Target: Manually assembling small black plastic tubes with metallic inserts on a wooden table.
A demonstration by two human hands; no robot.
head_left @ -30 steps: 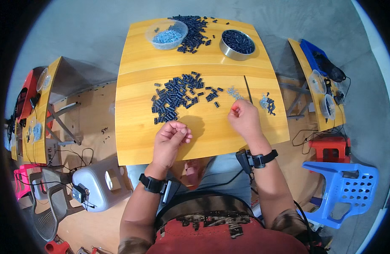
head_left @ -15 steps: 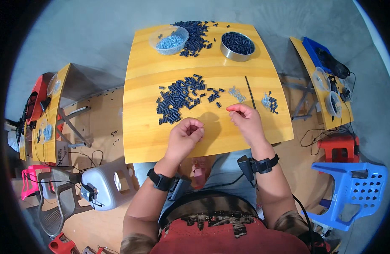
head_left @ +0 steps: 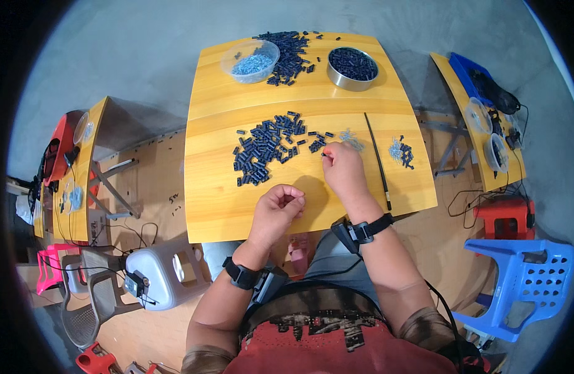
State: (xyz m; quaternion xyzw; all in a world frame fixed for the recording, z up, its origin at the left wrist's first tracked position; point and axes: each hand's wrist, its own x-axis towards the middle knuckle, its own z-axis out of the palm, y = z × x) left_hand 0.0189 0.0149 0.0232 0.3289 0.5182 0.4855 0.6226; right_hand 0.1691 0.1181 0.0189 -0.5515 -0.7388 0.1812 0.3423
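My right hand (head_left: pixel 344 171) reaches over the table, thumb and fingertips pinched on a small black plastic piece (head_left: pixel 324 154). Just beyond those fingertips lies a little group of similar black pieces (head_left: pixel 318 145). Partly behind the same hand is a small heap of silvery pins (head_left: pixel 351 138). My left hand (head_left: pixel 277 209) hovers near the front edge, fingers curled with thumb against forefinger; whatever they hold, if anything, is hidden. A larger pile of black pieces (head_left: pixel 262 149) spreads beyond it. To the right lie a thin black rod (head_left: pixel 375 153) and a mixed heap of silvery and black screw-like parts (head_left: pixel 401 151).
At the back stand a clear bowl of bluish-silver bits (head_left: pixel 252 64), a metal tin of black pieces (head_left: pixel 353 67), and another black pile (head_left: pixel 290 56). A grey-white stool (head_left: pixel 165 274) is at left, a blue chair (head_left: pixel 523 280) at right. Side tables flank both sides.
My right hand has moved left and closed on a loose black piece. The black rod has shifted, its near end now showing fully. My left hand is nearly unmoved.
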